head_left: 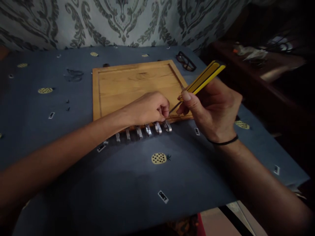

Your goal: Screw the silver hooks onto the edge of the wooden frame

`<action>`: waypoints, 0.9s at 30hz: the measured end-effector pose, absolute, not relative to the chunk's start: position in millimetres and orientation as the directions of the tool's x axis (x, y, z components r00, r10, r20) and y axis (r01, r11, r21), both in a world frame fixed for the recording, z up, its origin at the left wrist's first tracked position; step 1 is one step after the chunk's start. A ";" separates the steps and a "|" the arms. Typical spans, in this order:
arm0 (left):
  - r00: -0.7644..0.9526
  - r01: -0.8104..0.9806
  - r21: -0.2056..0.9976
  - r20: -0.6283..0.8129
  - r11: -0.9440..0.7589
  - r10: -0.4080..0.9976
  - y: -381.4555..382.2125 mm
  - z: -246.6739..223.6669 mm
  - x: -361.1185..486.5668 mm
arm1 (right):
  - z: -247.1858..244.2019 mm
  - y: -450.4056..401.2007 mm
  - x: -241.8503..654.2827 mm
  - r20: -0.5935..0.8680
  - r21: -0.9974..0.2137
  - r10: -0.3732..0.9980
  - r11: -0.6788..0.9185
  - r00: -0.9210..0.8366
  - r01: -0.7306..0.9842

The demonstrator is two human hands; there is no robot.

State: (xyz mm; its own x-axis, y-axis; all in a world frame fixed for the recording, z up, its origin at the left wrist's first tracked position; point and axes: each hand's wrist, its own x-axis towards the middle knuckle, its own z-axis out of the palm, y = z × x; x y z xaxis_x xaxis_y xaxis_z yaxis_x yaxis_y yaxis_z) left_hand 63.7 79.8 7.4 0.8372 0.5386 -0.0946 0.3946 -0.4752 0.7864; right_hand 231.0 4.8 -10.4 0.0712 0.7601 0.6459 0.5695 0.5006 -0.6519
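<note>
My right hand (209,105) grips a screwdriver (203,80) with a yellow and black handle. Its thin metal shaft slants down and left toward the near edge of a wooden board (133,88) with a raised rim. Beside the tip, my left hand (152,106) is closed with the fingertips pinched at that edge; anything between them is hidden. Several curved metal strips (148,130) stick out in a row along the board's near side, the rightmost strip (167,126) just below my left fingertips. Whether the tip touches a screw cannot be made out.
The board lies on a table with a blue pineapple-print cloth (123,183). A pair of glasses (185,61) lies beyond the board's far right corner. To the left are two tiny dark pieces (68,108) and a clear crumpled item (73,75). A patterned curtain (123,23) hangs behind.
</note>
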 end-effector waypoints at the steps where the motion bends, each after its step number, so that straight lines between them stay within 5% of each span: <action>1: 0.839 0.399 0.780 -0.097 -0.482 0.536 79.8 7.9 64.7 | -10.6 4.5 231.4 0.637 -0.655 0.767 0.487 0.076 0.578; 27: 0.798 0.467 0.724 -0.098 -0.508 0.595 78.3 5.5 72.9 | -7.8 4.6 231.6 0.590 -0.699 0.804 0.462 0.075 0.546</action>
